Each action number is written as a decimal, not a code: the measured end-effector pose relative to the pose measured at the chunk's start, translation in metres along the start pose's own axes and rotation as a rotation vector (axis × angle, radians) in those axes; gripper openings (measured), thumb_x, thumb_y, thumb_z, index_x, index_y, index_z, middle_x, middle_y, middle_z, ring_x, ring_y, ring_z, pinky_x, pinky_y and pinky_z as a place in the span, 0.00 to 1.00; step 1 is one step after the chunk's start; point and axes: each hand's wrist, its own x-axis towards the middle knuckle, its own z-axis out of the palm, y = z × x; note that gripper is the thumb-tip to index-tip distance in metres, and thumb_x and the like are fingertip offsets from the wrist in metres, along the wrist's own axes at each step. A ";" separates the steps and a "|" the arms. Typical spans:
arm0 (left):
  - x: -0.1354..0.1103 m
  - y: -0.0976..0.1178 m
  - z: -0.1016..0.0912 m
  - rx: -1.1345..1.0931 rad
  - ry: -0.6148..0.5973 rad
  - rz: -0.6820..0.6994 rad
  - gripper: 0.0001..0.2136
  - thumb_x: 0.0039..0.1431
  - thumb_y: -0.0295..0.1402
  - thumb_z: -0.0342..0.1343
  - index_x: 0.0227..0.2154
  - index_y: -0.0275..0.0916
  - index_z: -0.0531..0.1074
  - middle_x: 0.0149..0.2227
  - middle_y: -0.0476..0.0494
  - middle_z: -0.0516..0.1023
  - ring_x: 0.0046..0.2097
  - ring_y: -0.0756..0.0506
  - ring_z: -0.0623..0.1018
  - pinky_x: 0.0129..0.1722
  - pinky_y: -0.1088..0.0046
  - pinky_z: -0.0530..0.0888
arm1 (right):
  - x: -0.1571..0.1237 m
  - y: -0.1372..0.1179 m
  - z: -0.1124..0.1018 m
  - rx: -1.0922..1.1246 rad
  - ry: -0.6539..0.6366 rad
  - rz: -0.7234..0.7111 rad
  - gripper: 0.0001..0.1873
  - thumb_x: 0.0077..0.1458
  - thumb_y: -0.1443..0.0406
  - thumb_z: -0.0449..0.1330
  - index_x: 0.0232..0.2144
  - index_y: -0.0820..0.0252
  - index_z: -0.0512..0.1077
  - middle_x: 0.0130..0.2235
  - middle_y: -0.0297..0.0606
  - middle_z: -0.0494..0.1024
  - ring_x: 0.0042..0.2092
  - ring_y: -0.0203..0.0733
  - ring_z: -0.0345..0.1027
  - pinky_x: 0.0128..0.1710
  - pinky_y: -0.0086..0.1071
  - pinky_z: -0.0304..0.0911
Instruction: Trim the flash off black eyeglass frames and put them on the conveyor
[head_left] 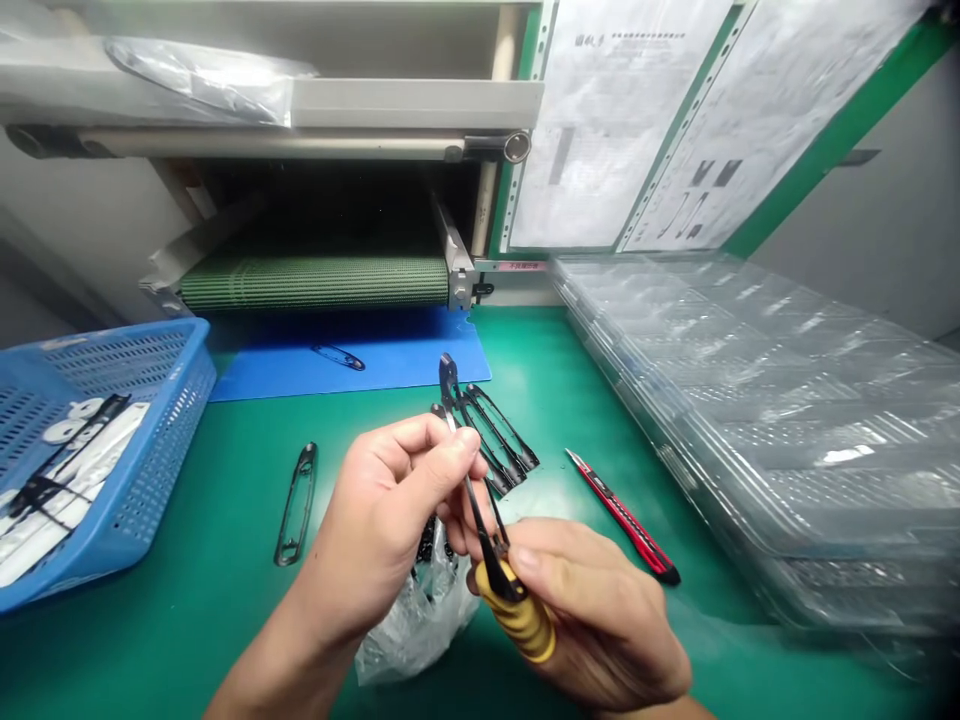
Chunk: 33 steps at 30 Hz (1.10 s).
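A long, thin black plastic frame part (487, 548) is held in front of me, slanting from upper left to lower right. My left hand (394, 490) pinches it near the middle between thumb and fingers. At its lower end, my right hand (607, 610) grips it, the thumb on top and a yellow finger cover (529, 625) beneath. Just beyond the hands, several similar black frames (499, 430) lie side by side, partly hidden. Under my hands rests a clear plastic bag (416, 640) with black pieces inside. One more black frame (296, 505) lies to the left.
A red utility knife (622, 515) lies right of my hands, its tip pointing away. Stacked clear plastic trays (750, 400) fill the right side. At left stands a blue basket (165, 440). A green conveyor belt (315, 283) ends above a blue sheet (405, 360) bearing another black frame (339, 356).
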 end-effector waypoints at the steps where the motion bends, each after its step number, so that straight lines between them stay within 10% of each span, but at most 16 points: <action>1: -0.001 0.000 0.000 0.001 0.001 -0.002 0.11 0.59 0.37 0.57 0.24 0.37 0.71 0.17 0.50 0.74 0.18 0.53 0.72 0.19 0.82 0.68 | 0.000 -0.001 0.000 0.010 -0.026 0.012 0.28 0.54 0.74 0.63 0.56 0.51 0.67 0.31 0.40 0.79 0.27 0.42 0.73 0.24 0.32 0.71; 33: -0.004 -0.006 -0.003 -0.019 0.039 -0.053 0.13 0.58 0.39 0.56 0.24 0.36 0.69 0.16 0.50 0.72 0.18 0.54 0.70 0.20 0.82 0.65 | -0.008 0.000 0.005 0.013 0.031 -0.017 0.26 0.50 0.78 0.63 0.51 0.56 0.72 0.30 0.41 0.79 0.28 0.43 0.74 0.25 0.32 0.71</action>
